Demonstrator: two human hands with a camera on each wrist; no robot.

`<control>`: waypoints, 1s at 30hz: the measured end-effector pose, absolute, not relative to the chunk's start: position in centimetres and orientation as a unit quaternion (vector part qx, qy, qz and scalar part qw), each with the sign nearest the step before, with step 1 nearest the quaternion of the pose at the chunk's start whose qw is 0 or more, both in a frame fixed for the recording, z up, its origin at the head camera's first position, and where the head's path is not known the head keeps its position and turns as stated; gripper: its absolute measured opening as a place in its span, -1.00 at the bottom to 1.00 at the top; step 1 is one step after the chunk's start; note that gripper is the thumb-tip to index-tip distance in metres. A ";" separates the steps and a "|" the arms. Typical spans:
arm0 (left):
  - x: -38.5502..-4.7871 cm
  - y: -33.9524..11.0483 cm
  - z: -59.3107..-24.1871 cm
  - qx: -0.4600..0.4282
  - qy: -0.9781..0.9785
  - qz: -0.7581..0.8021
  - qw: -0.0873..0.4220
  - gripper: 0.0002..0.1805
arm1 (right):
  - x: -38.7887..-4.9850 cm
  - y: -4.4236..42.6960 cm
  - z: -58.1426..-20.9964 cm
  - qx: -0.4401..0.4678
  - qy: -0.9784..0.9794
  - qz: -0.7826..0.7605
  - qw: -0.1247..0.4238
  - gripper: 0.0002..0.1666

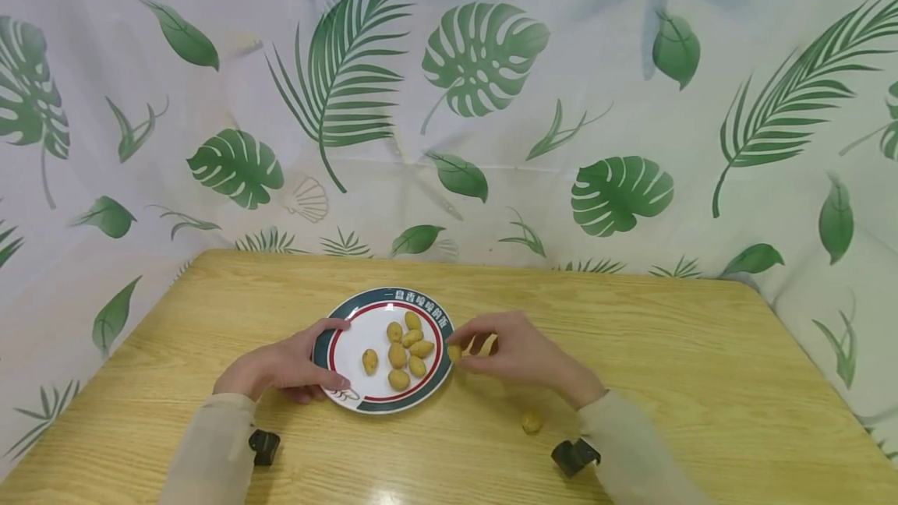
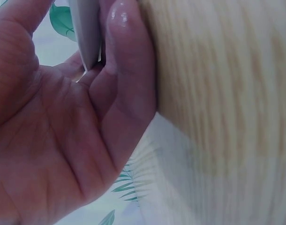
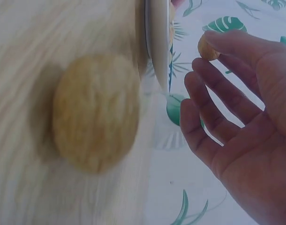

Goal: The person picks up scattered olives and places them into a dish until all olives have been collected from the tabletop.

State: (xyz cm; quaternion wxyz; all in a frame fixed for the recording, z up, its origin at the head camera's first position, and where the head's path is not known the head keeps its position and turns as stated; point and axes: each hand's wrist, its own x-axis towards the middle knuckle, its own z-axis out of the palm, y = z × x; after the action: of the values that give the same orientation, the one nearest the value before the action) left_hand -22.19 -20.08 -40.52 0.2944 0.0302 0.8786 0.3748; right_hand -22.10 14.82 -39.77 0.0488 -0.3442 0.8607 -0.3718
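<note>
A white plate (image 1: 348, 353) with a dark blue-green rim and a red ring stands on the table, bearing several small yellow potatoes (image 1: 397, 355). My left hand (image 1: 291, 361) grips its left rim, thumb on top and other fingers underneath; the left wrist view shows the plate's edge (image 2: 86, 35) between them. Just off the right rim, my right hand (image 1: 519, 353) pinches one small potato (image 3: 208, 48) between thumb and forefinger, above the table. Another potato (image 1: 531, 422) lies on the wood below my right wrist, looming large in the right wrist view.
The wooden table (image 1: 666, 349) reaches back to a white curtain (image 1: 505, 139) printed with green leaves. Black wrist mounts, one (image 1: 264, 446) on the left and one (image 1: 575, 457) on the right, sit at the sleeves.
</note>
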 end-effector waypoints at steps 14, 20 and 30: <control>-22.3 -20.0 -40.6 0.026 0.877 0.377 0.296 0.03 | -22.1 11.6 -40.0 -0.352 0.853 -0.377 0.074 -0.71; -22.3 -20.1 -40.6 0.026 0.877 0.378 0.296 0.03 | -21.9 10.3 -40.2 -0.358 0.847 -0.385 0.082 -0.75; -22.3 -20.1 -40.7 0.027 0.879 0.376 0.293 0.03 | -21.8 8.5 -40.6 -0.360 0.840 -0.395 0.086 -0.74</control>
State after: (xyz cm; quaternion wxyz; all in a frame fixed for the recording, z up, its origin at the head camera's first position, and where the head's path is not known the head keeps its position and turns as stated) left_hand -22.29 -20.07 -40.67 0.2930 0.0274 0.8785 0.3762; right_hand -21.79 8.49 -40.56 0.0862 -0.3605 0.8404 -0.3955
